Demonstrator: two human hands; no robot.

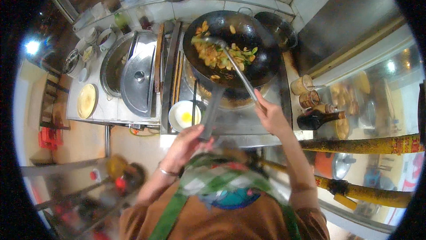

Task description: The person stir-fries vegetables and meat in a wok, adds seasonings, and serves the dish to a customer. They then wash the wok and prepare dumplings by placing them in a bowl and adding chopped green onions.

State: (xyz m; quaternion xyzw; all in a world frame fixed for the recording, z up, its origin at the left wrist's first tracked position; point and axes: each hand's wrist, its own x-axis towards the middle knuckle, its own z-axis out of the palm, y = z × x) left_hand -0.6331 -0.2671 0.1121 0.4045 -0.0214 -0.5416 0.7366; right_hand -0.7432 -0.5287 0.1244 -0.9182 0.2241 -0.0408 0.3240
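My left hand [188, 145] grips the flat metal handle [213, 113] of a large black wok [266, 57], which sits over the stove burner. My right hand [271, 115] is closed around the long handle of a metal ladle [239, 70]. The ladle's head reaches into the wok among sliced food with green leafy pieces [218, 57]. Some pieces cling to the wok's far wall. Just left of the wok handle stands a white bowl [178, 116] with something yellow in it and dark chopsticks [194, 103] across its rim.
A steel pot with a half-shifted lid [138, 90] stands left, near a yellow plate [86, 101]. A second dark pan [283, 30] is behind the wok at right. A dark bottle [316, 119] lies near small jars [301, 85]. Yellow pipes [352, 144] run along my right.
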